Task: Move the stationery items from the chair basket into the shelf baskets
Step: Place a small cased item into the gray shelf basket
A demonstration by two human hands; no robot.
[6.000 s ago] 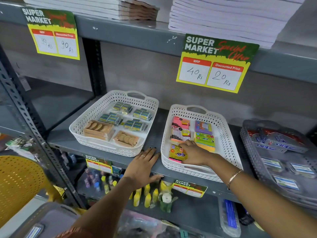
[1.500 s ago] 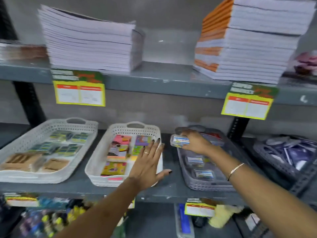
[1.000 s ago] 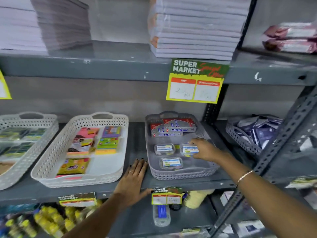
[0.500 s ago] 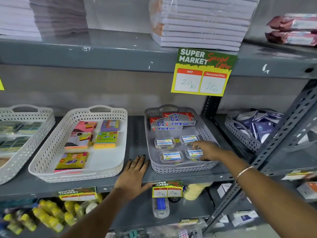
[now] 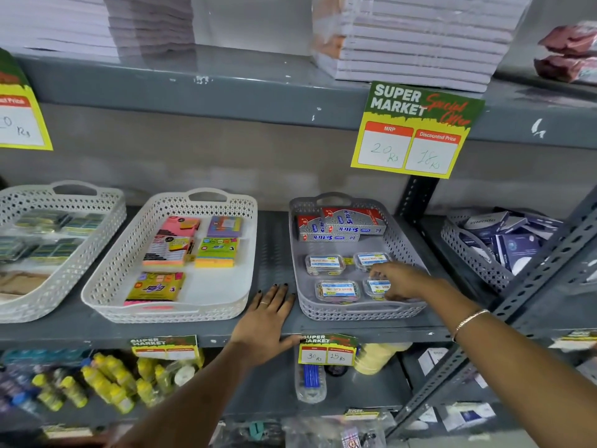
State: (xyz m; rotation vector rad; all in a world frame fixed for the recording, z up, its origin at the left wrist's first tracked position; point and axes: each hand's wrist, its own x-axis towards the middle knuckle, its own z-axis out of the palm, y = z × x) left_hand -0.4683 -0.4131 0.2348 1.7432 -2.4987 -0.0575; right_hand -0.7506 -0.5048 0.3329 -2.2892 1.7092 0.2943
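Observation:
A grey shelf basket (image 5: 361, 313) holds two red and blue boxes (image 5: 342, 224) at the back and several small clear boxes with blue labels, such as one (image 5: 324, 264) at the left. My right hand (image 5: 400, 279) reaches into the basket's front right corner, its fingers curled on a small clear box (image 5: 376, 287) lying on the basket floor. My left hand (image 5: 268, 318) lies flat on the shelf (image 5: 274, 240) between the grey basket and a white basket (image 5: 168, 313) of coloured sticky-note pads. The chair basket is out of view.
Another white basket (image 5: 64, 286) stands at the far left and a grey basket of dark blue boxes (image 5: 468, 260) at the right, behind a slanted metal upright (image 5: 533, 286). Paper stacks (image 5: 420, 43) fill the shelf above. Yellow bottles (image 5: 106, 379) sit on the shelf below.
My right hand carried a small clear box over the grey basket and lowered it into the front right corner. My left hand stayed on the shelf. The view shifted right.

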